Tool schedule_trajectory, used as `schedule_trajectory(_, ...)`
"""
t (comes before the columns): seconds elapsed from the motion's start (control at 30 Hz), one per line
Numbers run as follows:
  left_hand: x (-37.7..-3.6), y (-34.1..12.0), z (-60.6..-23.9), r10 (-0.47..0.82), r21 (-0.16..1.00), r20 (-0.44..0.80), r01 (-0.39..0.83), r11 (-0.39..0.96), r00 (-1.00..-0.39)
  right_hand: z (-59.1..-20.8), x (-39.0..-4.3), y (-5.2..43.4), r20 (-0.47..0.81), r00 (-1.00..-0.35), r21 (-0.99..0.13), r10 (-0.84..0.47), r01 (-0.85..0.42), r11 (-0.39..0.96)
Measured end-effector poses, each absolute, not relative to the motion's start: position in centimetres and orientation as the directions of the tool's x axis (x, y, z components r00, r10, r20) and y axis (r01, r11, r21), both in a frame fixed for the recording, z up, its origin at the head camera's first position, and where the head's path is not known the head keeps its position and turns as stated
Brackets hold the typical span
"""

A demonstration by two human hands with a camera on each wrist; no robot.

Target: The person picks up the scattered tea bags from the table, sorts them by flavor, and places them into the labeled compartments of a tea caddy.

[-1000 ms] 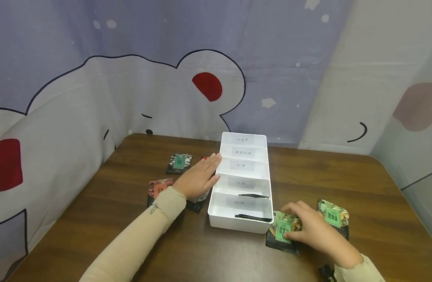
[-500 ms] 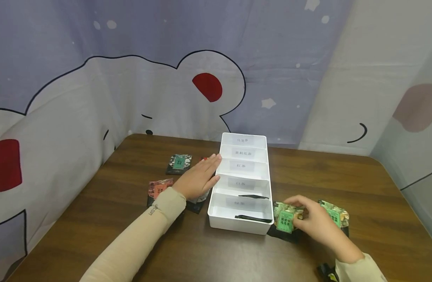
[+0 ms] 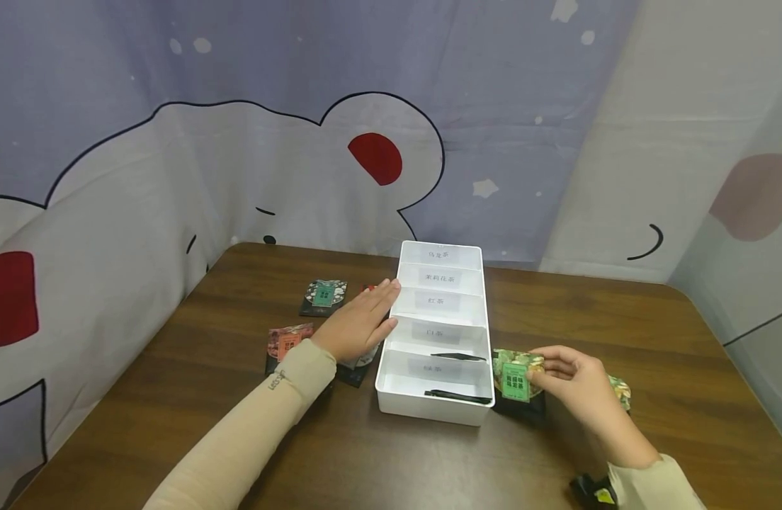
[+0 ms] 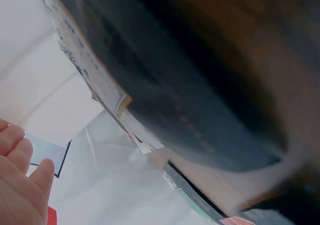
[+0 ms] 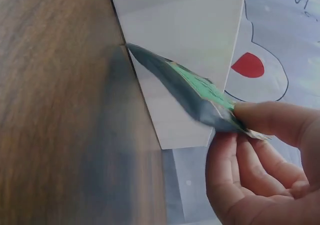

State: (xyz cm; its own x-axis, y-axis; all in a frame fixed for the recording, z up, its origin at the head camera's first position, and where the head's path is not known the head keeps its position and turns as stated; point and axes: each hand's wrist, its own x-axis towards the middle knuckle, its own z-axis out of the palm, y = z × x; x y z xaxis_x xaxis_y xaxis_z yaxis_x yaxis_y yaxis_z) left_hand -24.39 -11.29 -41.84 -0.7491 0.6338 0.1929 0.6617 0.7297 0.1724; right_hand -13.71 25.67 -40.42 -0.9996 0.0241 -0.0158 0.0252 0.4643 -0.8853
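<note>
Two hands work over a brown wooden table (image 3: pixel 238 397). Nearest, the right hand (image 3: pixel 572 386) pinches a green-labelled tea packet (image 3: pixel 517 379), raised just beside the white divided box (image 3: pixel 438 333); the right wrist view shows thumb above, fingers (image 5: pixel 250 160) beneath. Farther off, the left hand (image 3: pixel 359 322) rests flat and relaxed on packets against the box's left wall. Behind hangs a cartoon-printed curtain (image 3: pixel 238 142).

White organizer box (image 3: pixel 438 407), green-labelled floral packet (image 3: pixel 517 377), perhaps black-backed.
</note>
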Motion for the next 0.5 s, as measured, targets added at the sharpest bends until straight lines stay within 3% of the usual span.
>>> schedule_trajectory(0.5,-24.5,-11.3,-41.9,0.639,0.173,0.199,0.668,0.723,-0.743,-39.8,-15.6,25.6,0.047,-0.988,-0.922,0.145,0.013,0.388)
